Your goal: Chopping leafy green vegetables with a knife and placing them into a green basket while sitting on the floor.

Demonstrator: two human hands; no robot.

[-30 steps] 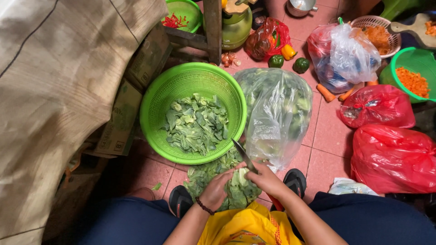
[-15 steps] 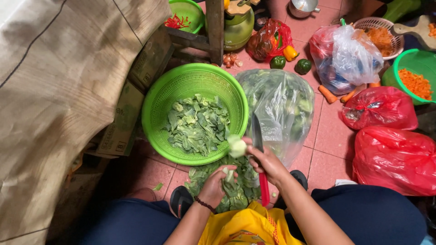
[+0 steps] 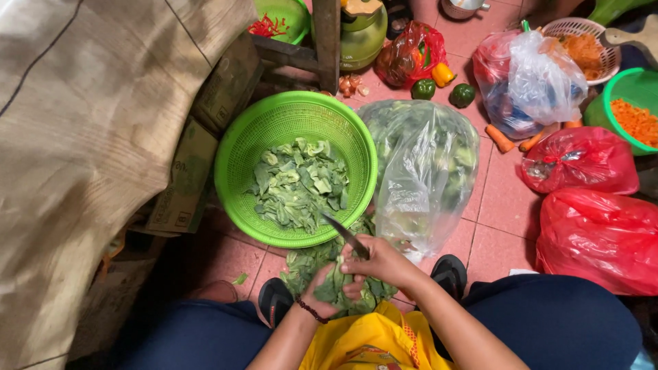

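Between both hands (image 3: 356,277): knife (image 3: 346,236), probably greens (image 3: 329,288).

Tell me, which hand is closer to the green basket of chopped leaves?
The right. The right hand, gripping a knife, sits just below the green basket's rim. The left hand is lower, holding leafy greens.

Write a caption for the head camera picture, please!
Left hand grips leafy greens; right hand holds a knife by the green basket.
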